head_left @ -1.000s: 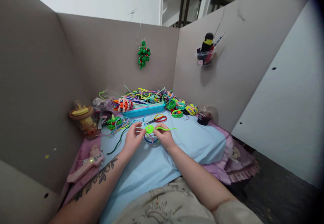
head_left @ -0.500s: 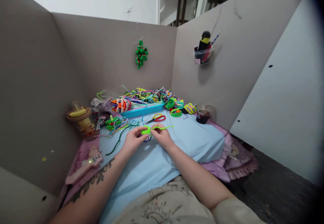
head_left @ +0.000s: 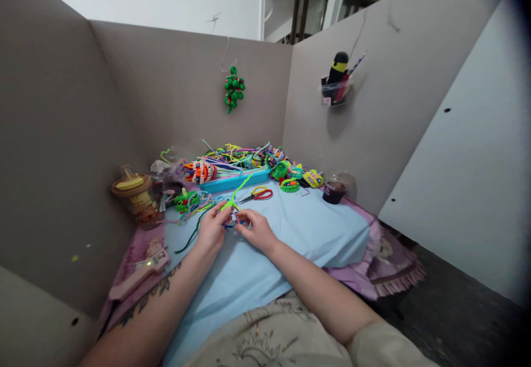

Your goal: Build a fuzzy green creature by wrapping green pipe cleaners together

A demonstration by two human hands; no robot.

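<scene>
Lime strand (head_left: pixel 241 186) swings from three o'clock up to one

The lime strand stuck out at three o'clock beside the right hand (head_left: pixel 258 231) half a second ago; now it rises at about one o'clock, and that hand has dropped to the purple-and-blue loops (head_left: pixel 235 220). The left hand (head_left: pixel 211 229) has its thumb and fingers closed on the lime piece (head_left: pixel 228 205), just above those loops. The right hand is curled, thumb and fingertips partly apart at the purple loop; whether it grips or merely touches is too small to tell.

The lime piece is held over the blue cloth (head_left: pixel 315 226). Clockwise around it: the blue tray (head_left: pixel 219 185) at twelve, the scissors (head_left: pixel 254 194) near at two, blades toward the hands, and a dark jar (head_left: pixel 333 192) well apart at three. A dark green strand (head_left: pixel 191 239) lies near at eight, with a pink device (head_left: pixel 141 275) farther out that way. A lidded cup (head_left: pixel 139 203) stands at nine.
</scene>
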